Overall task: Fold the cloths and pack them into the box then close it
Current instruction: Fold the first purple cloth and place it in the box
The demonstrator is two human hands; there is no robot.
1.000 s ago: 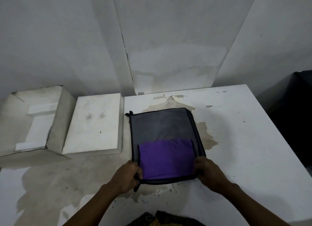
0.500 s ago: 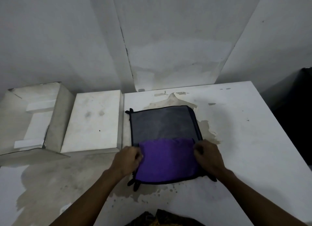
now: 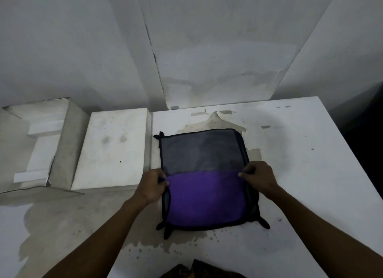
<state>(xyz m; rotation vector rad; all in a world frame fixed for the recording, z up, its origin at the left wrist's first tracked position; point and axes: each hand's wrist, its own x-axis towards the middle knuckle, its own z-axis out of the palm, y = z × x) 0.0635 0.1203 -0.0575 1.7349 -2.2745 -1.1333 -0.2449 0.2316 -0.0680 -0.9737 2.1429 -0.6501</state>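
Head view: left hand (image 3: 152,184) and right hand (image 3: 258,177) pinch purple flap edge of cloth (image 3: 204,175) mid-fold. Next: carry edge to far side, likely.

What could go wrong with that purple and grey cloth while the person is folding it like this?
Two risks, as I judge it. The left hand and right hand each pinch a corner of the purple flap of the cloth; if one pulls ahead, the fold may end up crooked. The table shows what look like damp stains under and around the cloth, so it might pick up moisture or dirt before reaching the open box.
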